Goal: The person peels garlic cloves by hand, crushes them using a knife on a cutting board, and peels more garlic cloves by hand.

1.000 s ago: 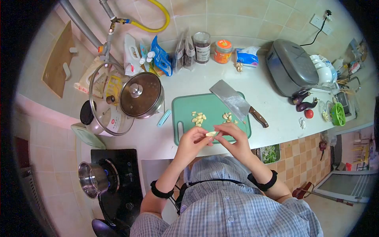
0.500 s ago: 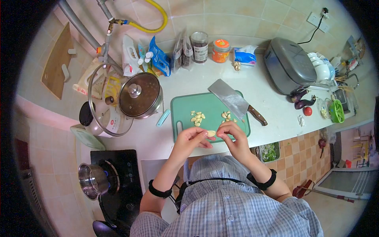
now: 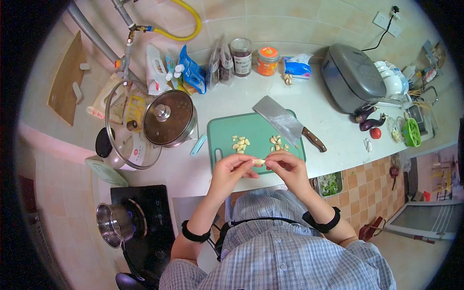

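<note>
A pale garlic clove (image 3: 258,162) is pinched between the fingertips of the left hand (image 3: 231,173) and right hand (image 3: 288,169), now lowered slightly toward the near edge of the green plastic cutting board (image 3: 255,140); peeling appears under way. A steel cleaver (image 3: 285,122) is laid at one o'clock on the white kitchen counter (image 3: 333,133).

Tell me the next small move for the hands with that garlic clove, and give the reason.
Probably pull the skin off the garlic clove, then drop it on the green cutting board. The left hand and right hand pinch it from each end above the board's near edge, where two piles of peeled cloves lie beside the cleaver.
</note>
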`<state>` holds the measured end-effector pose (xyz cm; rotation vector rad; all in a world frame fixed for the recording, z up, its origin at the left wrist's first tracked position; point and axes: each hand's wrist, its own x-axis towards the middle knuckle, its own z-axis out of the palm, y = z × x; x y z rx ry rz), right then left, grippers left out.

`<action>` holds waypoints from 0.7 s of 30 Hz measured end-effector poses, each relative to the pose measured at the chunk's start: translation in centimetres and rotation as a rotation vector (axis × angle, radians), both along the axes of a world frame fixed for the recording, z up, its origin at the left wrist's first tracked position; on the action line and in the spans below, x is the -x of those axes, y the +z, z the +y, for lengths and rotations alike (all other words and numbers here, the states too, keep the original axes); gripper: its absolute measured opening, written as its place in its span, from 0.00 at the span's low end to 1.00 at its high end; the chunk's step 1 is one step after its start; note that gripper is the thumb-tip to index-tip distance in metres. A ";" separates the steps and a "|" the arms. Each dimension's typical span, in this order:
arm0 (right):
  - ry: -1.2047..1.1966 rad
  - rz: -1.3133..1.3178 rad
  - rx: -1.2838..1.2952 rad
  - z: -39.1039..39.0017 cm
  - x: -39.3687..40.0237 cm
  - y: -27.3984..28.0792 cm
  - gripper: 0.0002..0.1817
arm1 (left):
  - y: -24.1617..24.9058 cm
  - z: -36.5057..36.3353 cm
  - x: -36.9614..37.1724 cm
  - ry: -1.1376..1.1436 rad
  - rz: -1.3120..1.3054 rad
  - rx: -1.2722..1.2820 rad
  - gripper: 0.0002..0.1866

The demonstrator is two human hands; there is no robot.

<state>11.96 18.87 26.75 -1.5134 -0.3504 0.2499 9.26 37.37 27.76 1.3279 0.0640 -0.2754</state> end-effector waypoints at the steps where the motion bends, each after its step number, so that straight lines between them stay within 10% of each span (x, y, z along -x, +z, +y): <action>1: -0.001 0.000 -0.001 0.0 -0.1 0.0 0.06 | -0.1 -0.1 0.0 0.013 -0.024 -0.010 0.09; 21: 0.117 0.058 0.036 -0.5 -0.9 0.5 0.02 | -0.2 0.2 -0.6 -0.058 -0.037 -0.025 0.10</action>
